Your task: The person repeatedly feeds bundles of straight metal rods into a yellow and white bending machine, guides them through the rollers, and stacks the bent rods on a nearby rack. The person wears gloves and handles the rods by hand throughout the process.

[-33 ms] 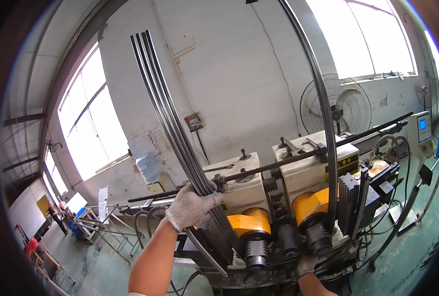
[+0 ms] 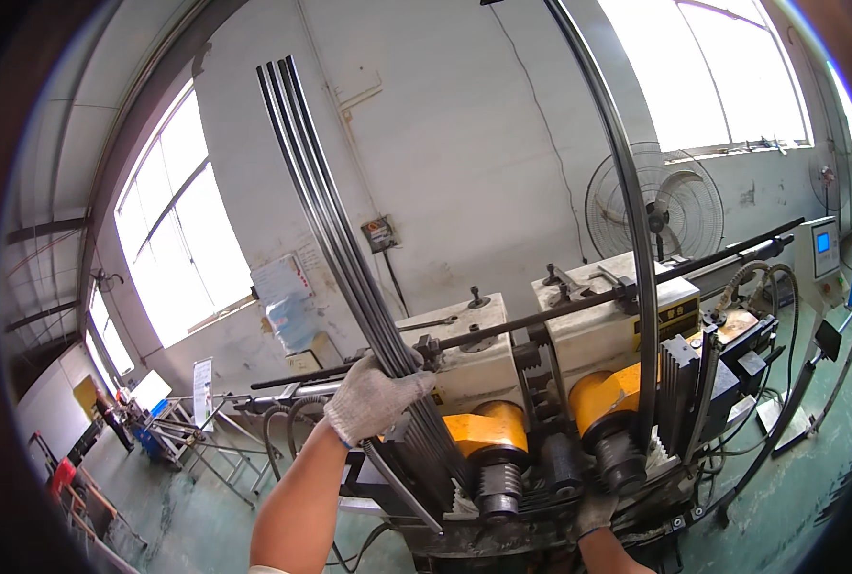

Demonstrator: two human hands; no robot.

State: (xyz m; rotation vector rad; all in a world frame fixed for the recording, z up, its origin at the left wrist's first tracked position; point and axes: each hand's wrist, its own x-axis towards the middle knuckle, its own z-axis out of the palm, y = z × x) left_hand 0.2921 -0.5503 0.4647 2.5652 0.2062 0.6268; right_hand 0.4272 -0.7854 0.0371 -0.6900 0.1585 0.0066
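Observation:
My left hand (image 2: 373,397), in a pale knit glove, is closed around a bundle of long, shiny metal tubes (image 2: 330,225). They rise tilted to the upper left, and their lower ends run down beside the left yellow machine head (image 2: 486,430). My right hand (image 2: 595,509), also gloved, is low at the machine's front, below the dark ribbed rollers (image 2: 621,464). Its fingers are hidden there. Another long metal tube (image 2: 627,182) stands at the right yellow head (image 2: 606,397) and curves up out of view.
Behind the heads are white machine housings (image 2: 464,354), crossed by a dark rod (image 2: 560,314). A large fan (image 2: 655,215) stands by the wall. To the right are a control box (image 2: 821,251) and looping hoses. Metal racks (image 2: 210,445) stand at left.

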